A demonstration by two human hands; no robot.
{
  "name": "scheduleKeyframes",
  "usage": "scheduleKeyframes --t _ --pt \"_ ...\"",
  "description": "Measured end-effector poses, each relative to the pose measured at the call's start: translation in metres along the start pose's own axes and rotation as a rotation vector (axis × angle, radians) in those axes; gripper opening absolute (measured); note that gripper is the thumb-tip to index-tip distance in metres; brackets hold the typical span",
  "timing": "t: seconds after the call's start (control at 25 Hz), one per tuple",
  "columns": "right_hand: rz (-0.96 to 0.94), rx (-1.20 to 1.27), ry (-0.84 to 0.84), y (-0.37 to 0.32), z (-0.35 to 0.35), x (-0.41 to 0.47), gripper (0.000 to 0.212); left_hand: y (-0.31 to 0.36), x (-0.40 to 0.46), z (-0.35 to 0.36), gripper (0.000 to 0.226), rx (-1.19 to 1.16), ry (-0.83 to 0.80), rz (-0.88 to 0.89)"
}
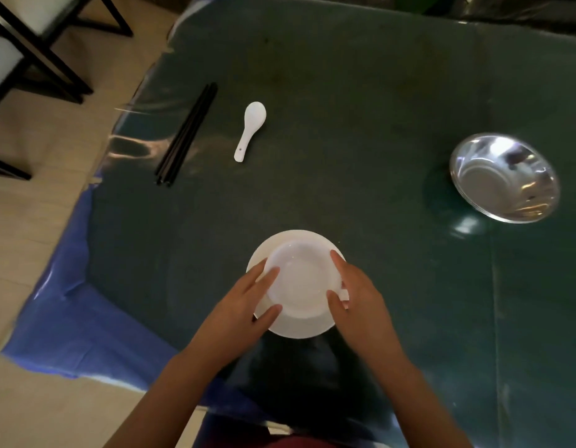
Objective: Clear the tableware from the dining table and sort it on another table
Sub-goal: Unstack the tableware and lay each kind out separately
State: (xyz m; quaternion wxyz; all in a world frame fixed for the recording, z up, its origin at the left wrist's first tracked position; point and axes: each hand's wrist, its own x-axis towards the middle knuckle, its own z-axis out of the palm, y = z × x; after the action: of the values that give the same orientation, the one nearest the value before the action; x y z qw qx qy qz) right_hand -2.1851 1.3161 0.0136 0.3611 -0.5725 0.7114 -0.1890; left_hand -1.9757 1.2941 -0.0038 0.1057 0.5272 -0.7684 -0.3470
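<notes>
A white bowl (301, 279) sits on a white plate (299, 328) near the front edge of the dark green table (360, 124). My left hand (244, 305) grips the bowl's left rim, fingers curled over it. On the bowl's right rim rests my right hand (357, 299), thumb and fingers wrapped around the edge. Whether the bowl is lifted off the plate I cannot tell. A white ceramic spoon (251, 129) lies further back, left of centre. Black chopsticks (188, 134) lie side by side near the table's left edge.
A shiny steel bowl (503, 179) stands at the right side of the table. A blue cloth (80, 318) hangs off the near left corner. Dark-framed chairs (31, 43) stand on the tiled floor at the upper left.
</notes>
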Motion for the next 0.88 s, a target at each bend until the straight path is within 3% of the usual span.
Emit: scheduleKeyframes --t 0.16,0.48,0.88 --pt "0.074 0.108 0.056 -0.003 0.003 0.001 0.058 0.002 0.0 -0.001 0.075 -0.002 -0.022 -0.017" --pt "0.106 0.244 0.134 -0.007 -0.013 0.016 0.054 0.017 0.024 -0.001 0.064 -0.015 0.131 -0.036" --pt "0.013 0.178 0.2 -0.045 -0.057 0.184 0.055 0.007 0.185 -0.069 0.064 0.01 0.239 0.096"
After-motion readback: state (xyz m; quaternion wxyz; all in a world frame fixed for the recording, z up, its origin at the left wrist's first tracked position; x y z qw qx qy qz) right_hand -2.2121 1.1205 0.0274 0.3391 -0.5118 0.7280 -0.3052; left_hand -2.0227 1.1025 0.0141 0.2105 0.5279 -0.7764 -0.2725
